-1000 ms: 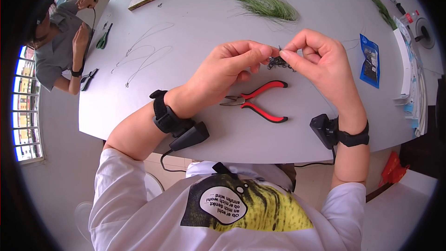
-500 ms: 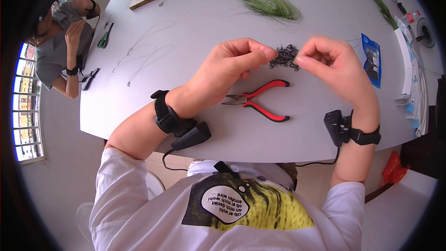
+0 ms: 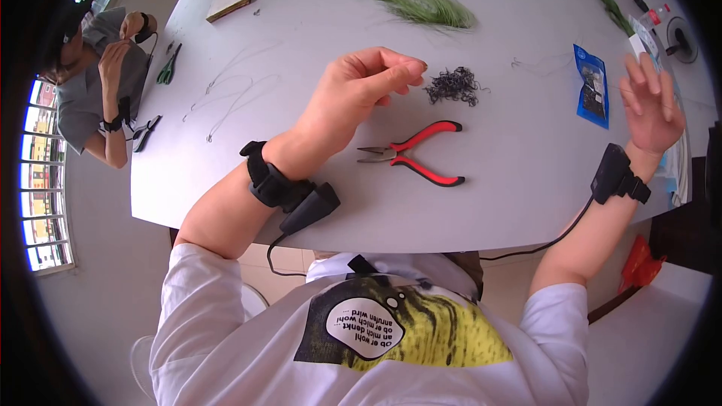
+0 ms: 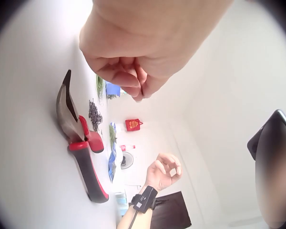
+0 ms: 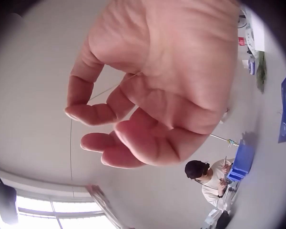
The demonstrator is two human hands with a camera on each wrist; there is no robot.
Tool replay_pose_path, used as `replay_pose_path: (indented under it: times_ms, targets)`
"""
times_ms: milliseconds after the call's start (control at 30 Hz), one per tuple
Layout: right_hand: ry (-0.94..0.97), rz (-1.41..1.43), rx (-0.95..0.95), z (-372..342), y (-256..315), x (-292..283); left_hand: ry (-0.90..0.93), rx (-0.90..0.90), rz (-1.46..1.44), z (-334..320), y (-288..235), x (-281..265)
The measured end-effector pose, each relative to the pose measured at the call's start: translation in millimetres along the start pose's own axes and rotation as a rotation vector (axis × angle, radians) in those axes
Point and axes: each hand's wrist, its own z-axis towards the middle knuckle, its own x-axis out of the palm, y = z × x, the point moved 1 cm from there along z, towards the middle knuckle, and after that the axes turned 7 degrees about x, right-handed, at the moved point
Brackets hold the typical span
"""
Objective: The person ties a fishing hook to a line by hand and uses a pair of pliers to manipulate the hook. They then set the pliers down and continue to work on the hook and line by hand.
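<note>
My left hand (image 3: pixel 350 94) pinches a tiny dark thing between thumb and forefinger, above the table. Just right of its fingertips lies a pile of small dark hooks (image 3: pixel 455 86). Red-handled pliers (image 3: pixel 384 155) lie below the pile, jaws apart and pointing left. Far to the right, my right hand (image 3: pixel 653 109) is raised with the fingers spread. In the right wrist view the fingers of this hand (image 5: pixel 167 81) bend loosely, and a thin line crosses them. The left wrist view shows the pliers (image 4: pixel 89 169) and the hook pile (image 4: pixel 94 114) beyond my left hand (image 4: pixel 138 43).
A blue packet (image 3: pixel 593 90) lies near the right hand. Green strands (image 3: pixel 425 6) lie at the back, a wooden-based stand (image 3: pixel 231 1) at the back left. Looped lines with hooks (image 3: pixel 209 137) lie on the left. Another person (image 3: pixel 90 68) sits at the left edge.
My right hand has left the hook pile and moved far right, its fingers opening out. My left hand has drawn slightly up and left, still pinching. The pile now lies apart from both hands.
</note>
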Motion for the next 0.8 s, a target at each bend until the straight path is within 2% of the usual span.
replay_pose_path:
  times_ms: [67, 133, 200, 267, 300, 367, 433, 467, 600, 800]
  targets:
    - [-0.081, 0.048, -0.057, -1.5, 4.0, 4.0, -0.001, 0.033, 0.035, 0.3, -2.2, -2.3]
    - [0.166, 0.47, -0.044, -4.8, 13.6, -12.5, 0.055, 0.049, 0.058, 0.6, -4.4, -4.7]
    - [0.157, 0.534, -0.105, -12.9, 16.8, -24.0, 0.11, 0.064, 0.076, 0.5, -5.8, -5.7]
    - [0.013, 0.342, -0.101, -11.0, 11.8, -19.7, 0.247, 0.032, 0.131, -0.2, -6.1, -4.3]
    - [-0.139, 0.13, -0.006, -10.7, 5.6, -19.0, 0.247, 0.033, 0.127, -0.1, -4.1, -2.9]
    - [-0.598, -0.644, 0.247, 5.1, -18.1, -8.3, 0.237, 0.032, 0.111, 0.1, 0.6, -1.6]
    - [-0.418, -1.21, 0.383, 33.7, -54.9, 27.3, 0.241, 0.011, 0.122, -0.2, -2.6, -0.8]
    - [-0.263, -1.307, 0.38, 42.4, -69.2, 36.6, 0.25, -0.01, 0.131, 0.1, -3.8, -0.4]
    - [-0.067, -1.308, 0.42, 56.5, -109.1, 66.3, 0.244, -0.039, 0.121, 1.7, -1.1, 0.6]
    - [-0.087, -1.398, 0.506, 58.4, -118.0, 76.8, 0.242, -0.049, 0.155, 0.7, -1.8, 1.1]
